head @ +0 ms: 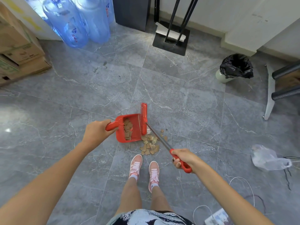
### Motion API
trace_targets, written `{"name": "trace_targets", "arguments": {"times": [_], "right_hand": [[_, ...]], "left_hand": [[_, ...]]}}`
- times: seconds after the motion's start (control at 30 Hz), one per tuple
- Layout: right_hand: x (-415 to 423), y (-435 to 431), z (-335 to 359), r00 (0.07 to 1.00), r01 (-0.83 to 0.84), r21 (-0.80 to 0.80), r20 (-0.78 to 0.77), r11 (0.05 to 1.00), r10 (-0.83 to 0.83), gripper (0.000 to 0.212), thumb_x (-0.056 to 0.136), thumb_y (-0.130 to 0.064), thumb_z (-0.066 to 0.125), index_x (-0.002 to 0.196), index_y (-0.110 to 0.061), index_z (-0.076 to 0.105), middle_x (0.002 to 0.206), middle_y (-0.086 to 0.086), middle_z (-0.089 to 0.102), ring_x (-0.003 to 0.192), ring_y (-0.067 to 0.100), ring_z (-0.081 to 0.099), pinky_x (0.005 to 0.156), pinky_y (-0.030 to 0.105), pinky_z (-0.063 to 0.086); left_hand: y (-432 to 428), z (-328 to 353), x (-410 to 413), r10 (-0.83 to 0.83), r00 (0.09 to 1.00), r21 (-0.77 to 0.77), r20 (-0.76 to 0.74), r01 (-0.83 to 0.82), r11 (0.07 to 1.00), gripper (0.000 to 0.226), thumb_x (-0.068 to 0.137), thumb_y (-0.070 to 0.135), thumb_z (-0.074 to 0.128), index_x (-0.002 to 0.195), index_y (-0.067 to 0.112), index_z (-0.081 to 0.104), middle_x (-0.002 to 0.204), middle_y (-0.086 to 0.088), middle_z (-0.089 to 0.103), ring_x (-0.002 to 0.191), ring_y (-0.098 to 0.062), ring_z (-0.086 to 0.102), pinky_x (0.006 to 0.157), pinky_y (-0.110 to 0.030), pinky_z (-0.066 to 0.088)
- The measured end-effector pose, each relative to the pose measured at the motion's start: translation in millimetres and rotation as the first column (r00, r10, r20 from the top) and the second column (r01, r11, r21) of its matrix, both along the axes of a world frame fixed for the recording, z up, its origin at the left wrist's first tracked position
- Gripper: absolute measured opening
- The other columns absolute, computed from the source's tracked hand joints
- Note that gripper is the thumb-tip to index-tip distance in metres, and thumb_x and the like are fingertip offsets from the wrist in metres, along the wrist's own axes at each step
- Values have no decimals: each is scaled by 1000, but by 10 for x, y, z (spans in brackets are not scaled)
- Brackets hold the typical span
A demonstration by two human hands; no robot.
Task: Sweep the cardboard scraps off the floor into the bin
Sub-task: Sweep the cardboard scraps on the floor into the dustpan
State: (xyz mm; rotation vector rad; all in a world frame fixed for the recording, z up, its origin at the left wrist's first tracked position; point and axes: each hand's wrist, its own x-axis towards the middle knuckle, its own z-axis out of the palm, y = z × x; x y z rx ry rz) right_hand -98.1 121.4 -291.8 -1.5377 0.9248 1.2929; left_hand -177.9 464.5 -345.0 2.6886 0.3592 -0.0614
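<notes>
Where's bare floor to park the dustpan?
Bare tile between the cardboard boxes and left hand, and between the dustpan and bin. Crowded: scraps by the shoes, plastic bag and cables.

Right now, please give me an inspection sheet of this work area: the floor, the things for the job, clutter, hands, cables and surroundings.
Surface: grey tiled floor, a pale glare patch at the left.
Job's things: red dustpan holding some scraps; red brush at its open edge; loose cardboard scraps on the floor beside it; bin with black liner, far right, apart from the pile.
Clutter: clear plastic bag on the floor at right.
Hands: left hand grips the dustpan handle; right hand grips the brush handle.
Cables: white cable and dark wires at lower right.
Surroundings: water bottles, cardboard boxes, black stand.
</notes>
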Motion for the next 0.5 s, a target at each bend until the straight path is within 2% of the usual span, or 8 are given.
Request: {"name": "trace_targets", "arguments": {"times": [0.2,0.33,0.4,0.5], "right_hand": [[124,-313,218,998,44,-26,39,999,-43,18,97,-4,44,79,-5,43,64,11,41,23,6,34,25,11,28],[132,-480,342,993,89,-47,76,995,-86,19,97,-4,42,78,-5,42,64,10,39,21,5,33,26,8,28],[105,-566,383,991,112,-54,84,992,-107,18,98,-4,42,79,-3,42,65,11,40,21,5,33,26,8,28],[46,-675,415,988,125,-71,101,990,-118,20,97,-3,42,77,-4,41,65,9,38,21,6,33,25,10,27]], "left_hand": [[100,134,-132,-24,1000,15,-7,24,1000,42,73,51,63,57,16,48,41,4,41,36,-20,39,42,-18,22],[183,241,-264,0,1000,10,0,0,1000,46,74,53,62,57,11,49,41,-1,46,38,-25,46,41,-25,31],[212,313,-363,40,999,-4,-7,-40,999,49,77,51,68,57,11,49,43,-2,47,39,-27,47,42,-29,36],[225,451,-492,45,999,14,-12,-45,999,48,76,41,78,55,15,43,42,2,42,39,-24,43,42,-29,33]]}}
